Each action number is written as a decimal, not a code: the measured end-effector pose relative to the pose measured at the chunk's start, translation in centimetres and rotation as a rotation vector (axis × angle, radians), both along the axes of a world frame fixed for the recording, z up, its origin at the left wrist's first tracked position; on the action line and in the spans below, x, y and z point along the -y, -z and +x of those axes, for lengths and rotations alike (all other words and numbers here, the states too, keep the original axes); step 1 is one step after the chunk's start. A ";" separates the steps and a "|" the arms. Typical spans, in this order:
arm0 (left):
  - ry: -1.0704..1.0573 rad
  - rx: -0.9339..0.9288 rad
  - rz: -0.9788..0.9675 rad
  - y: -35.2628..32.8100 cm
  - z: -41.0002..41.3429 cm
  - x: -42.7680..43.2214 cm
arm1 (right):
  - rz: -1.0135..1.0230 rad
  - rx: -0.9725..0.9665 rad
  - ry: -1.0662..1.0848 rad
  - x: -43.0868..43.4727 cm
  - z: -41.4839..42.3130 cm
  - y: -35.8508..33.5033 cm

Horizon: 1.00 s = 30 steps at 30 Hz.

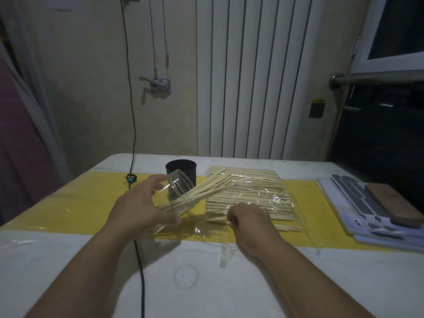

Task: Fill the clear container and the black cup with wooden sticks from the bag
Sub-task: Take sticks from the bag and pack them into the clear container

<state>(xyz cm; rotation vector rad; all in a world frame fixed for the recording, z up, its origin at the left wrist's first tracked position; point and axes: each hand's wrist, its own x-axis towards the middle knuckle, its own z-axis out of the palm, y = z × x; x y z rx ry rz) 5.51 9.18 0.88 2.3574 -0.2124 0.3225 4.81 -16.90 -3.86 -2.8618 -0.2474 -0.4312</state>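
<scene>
My left hand [140, 207] grips the clear container [181, 187], which is tilted with its mouth toward the right. A bundle of wooden sticks [202, 191] pokes out of that mouth. Behind it stands the black cup [181, 173], upright; its inside is not visible. The clear plastic bag [257, 198] lies flat on the table to the right, with many sticks in rows. My right hand [247, 216] rests on the bag's near edge with curled fingers that pinch at sticks there.
The table [68, 260] is white with a yellow strip across it. A black cable [140, 271] runs down the table from a small device at the back left. Flat grey and white boards and a brown block [390, 203] lie at the right edge.
</scene>
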 end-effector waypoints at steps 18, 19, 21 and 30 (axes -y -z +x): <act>-0.033 0.003 0.015 0.0 0.0 0.0 | -0.012 -0.076 0.019 0.3 -0.1 -0.3; -0.033 0.003 0.016 0.0 0.1 0.0 | 0.001 -0.078 0.005 0.3 -0.1 -0.3; -0.029 0.001 0.013 0.1 0.1 0.0 | 0.043 -0.081 -0.018 0.4 0.0 -0.3; -0.010 -0.002 0.001 0.0 0.1 0.1 | -0.072 -0.104 0.016 0.3 0.1 -0.4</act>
